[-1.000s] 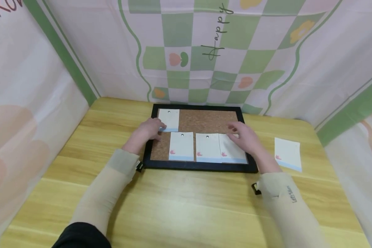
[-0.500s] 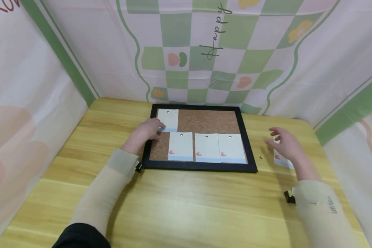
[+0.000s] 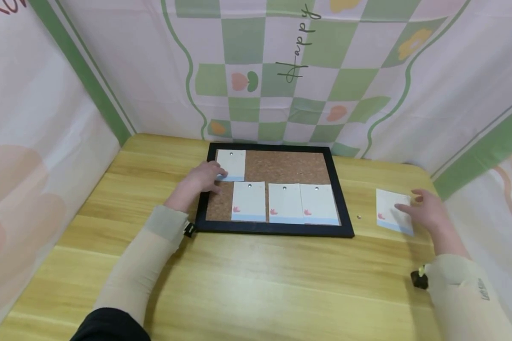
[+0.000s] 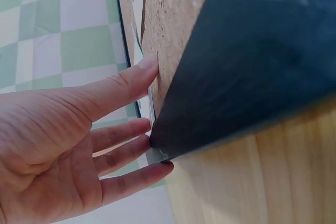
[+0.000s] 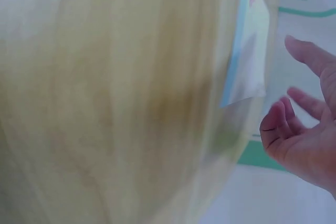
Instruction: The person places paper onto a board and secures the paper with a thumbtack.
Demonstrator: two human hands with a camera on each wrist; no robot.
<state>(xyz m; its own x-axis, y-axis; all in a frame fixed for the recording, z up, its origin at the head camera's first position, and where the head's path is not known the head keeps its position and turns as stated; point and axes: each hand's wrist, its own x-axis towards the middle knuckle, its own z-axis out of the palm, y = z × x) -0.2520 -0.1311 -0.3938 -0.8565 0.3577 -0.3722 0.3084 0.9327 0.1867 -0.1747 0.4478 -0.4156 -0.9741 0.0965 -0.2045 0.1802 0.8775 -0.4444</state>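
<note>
A cork board (image 3: 286,165) in a black frame lies on the table. White cards with a blue bottom strip are on it: one card (image 3: 235,163) at the upper left, then a lower row of a left card (image 3: 249,201), a middle card (image 3: 285,203) and a right card (image 3: 318,203). Each has a small silver pushpin near its top. My left hand (image 3: 200,179) rests over the board's left side, fingers extended and thumb by the cork. Beyond the board's right side, my right hand (image 3: 431,213) hovers with loose fingers at the right edge of a loose card (image 3: 388,208).
A single pushpin (image 3: 359,217) lies on the wooden table (image 3: 256,284) between the board and the loose card. A patterned cloth (image 3: 290,85) hangs behind the table and along its sides.
My right hand has left the lower right card, now seen with a pin in it, and moved right to the loose card. A pushpin shows on the table. My left hand stays put.
</note>
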